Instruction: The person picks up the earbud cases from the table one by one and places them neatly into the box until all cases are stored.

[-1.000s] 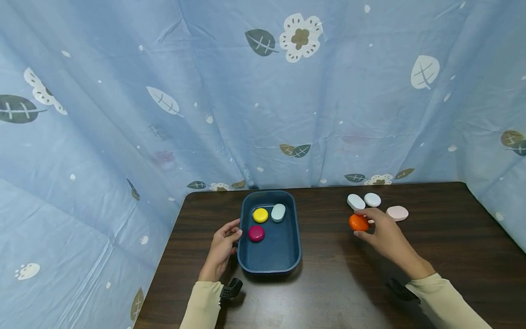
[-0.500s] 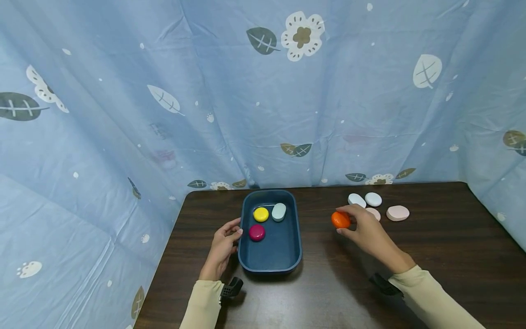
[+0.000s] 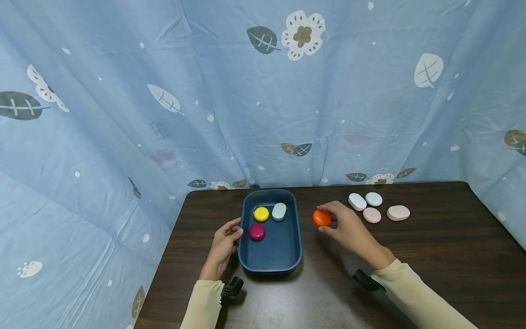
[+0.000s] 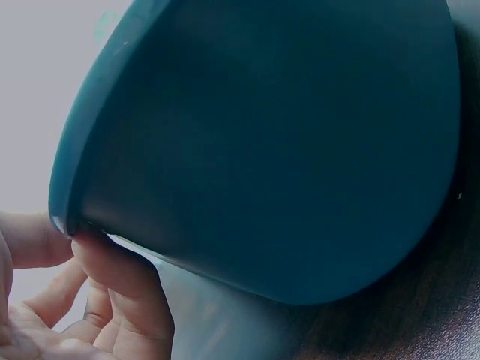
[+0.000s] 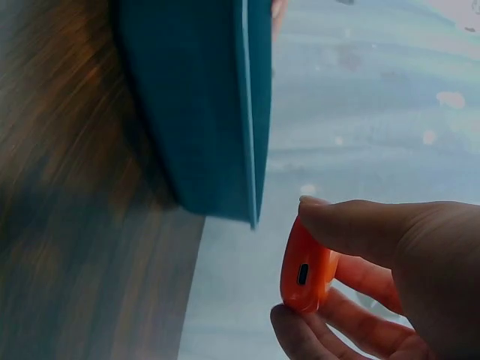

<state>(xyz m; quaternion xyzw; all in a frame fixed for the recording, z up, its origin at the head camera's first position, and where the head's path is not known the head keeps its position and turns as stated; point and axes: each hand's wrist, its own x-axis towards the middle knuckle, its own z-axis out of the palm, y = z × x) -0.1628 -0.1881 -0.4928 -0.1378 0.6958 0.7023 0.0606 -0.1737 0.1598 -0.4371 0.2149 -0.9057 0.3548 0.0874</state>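
My left hand [image 3: 222,250] pinches the left rim of a dark blue tray [image 3: 269,270] between thumb and fingers, as the left wrist view also shows. In the tray lie a yellow round piece [image 3: 261,214], a pale green oval piece [image 3: 279,211] and a crimson round piece [image 3: 257,232]. Right of the tray, my right hand [image 3: 353,233] holds an orange pebble-shaped device [image 3: 322,218] above the table between thumb and fingertips. In the right wrist view, that orange device [image 5: 300,270] has a small dark port in its edge, and the tray's wall [image 5: 187,105] stands apart from it.
On the dark wood table [image 3: 444,256], behind and right of my right hand, lie a white oval piece [image 3: 357,202], a white round piece [image 3: 374,199], a pink round piece [image 3: 371,215] and a pink oval piece [image 3: 398,213]. A blue patterned curtain [image 3: 230,100] hangs behind.
My right hand has carried the orange device leftward from beside the white and pink pieces to near the tray, uncovering the pink round piece. My left hand and the tray stay put.
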